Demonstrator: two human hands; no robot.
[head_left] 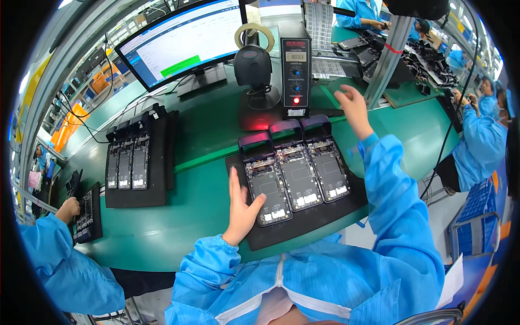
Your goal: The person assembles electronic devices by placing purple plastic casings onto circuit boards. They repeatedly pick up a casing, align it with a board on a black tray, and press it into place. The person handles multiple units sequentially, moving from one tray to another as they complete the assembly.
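Three opened phone bodies with bare black innards and raised dark frames at their far ends lie side by side on a black foam pad [259, 238]. The left phone body [269, 189] is beside my left hand [242, 211], whose thumb rests at its edge with the fingers stretched apart. The middle phone body [299, 179] and the right phone body [329, 169] are untouched. My right hand [355, 112] is raised beyond the pad, right of a black control box [295, 70], fingers apart and partly bent. I see nothing in it.
A barcode scanner [252, 67] on a stand casts red light near the phones. Behind are a monitor [184, 40] and a printed label strip [318, 24]. Another pad [135, 199] holds more phone bodies at left. A co-worker's hand [69, 208] is at far left; a metal post [391, 59] stands right.
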